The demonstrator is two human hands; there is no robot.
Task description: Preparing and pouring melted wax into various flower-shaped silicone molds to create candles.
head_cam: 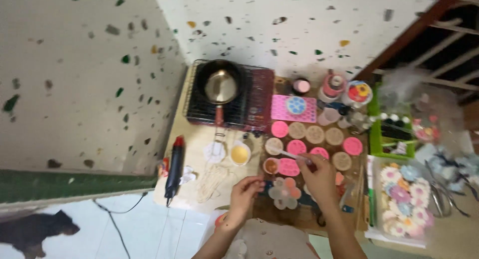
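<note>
only one view was given, from a camera worn on the person's head, so nothing was shared with a second view. it looked steeply down and forward over a low board (209,139) on the floor, from well above. the left hand (244,191) and right hand (319,176) entered from the bottom edge, near the middle, and the speckled wall filled the upper part

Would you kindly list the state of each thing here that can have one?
Small pan: upright on the wire rack, looks empty.
Small cup: upright, filled with yellow.
Flower mould: flat on the table, cavities filled.
Thin stick: tilted, pinched in the right hand.
Left hand: fingers curled, touching the flower mould's edge.
Black tool: lying flat, corded.
</note>
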